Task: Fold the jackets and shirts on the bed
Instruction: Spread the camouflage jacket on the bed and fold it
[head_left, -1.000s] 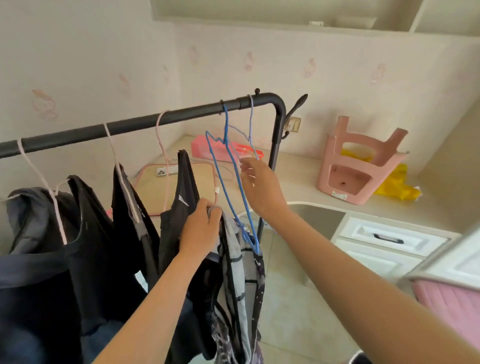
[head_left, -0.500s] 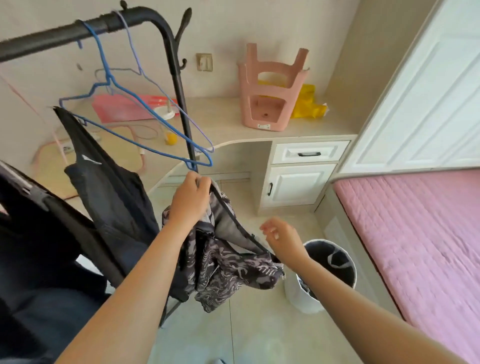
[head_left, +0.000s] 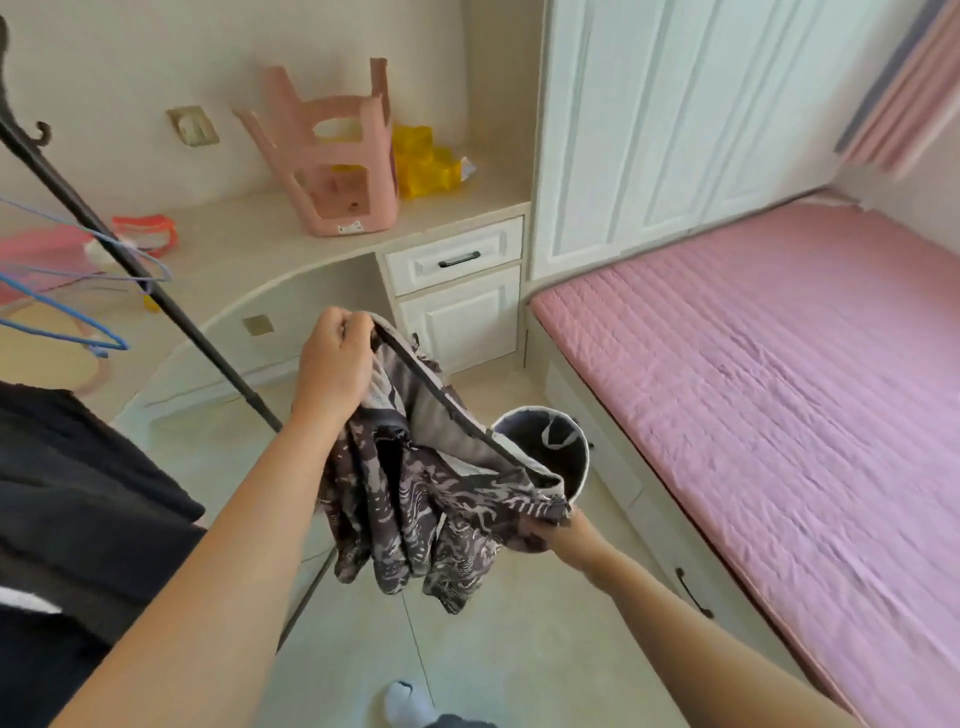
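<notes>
Clutching the jacket (head_left: 431, 509) by its collar edge, our left grip (head_left: 335, 364) is curled tight round the fabric and raised. Our right grip (head_left: 566, 535) clamps the jacket lower down, fingers mostly hidden under the cloth. Between them the patterned jacket hangs bunched in the air above the floor, in front of a round bin (head_left: 584, 457) and apart from the bed (head_left: 779, 389) on our right. To our left a black rack pole (head_left: 130, 265) slants past 2 wire hangers (head_left: 117, 344) and dark clothes (head_left: 78, 493). Behind, a pink stool (head_left: 337, 171) sits upside down on the bench (head_left: 260, 244).
</notes>
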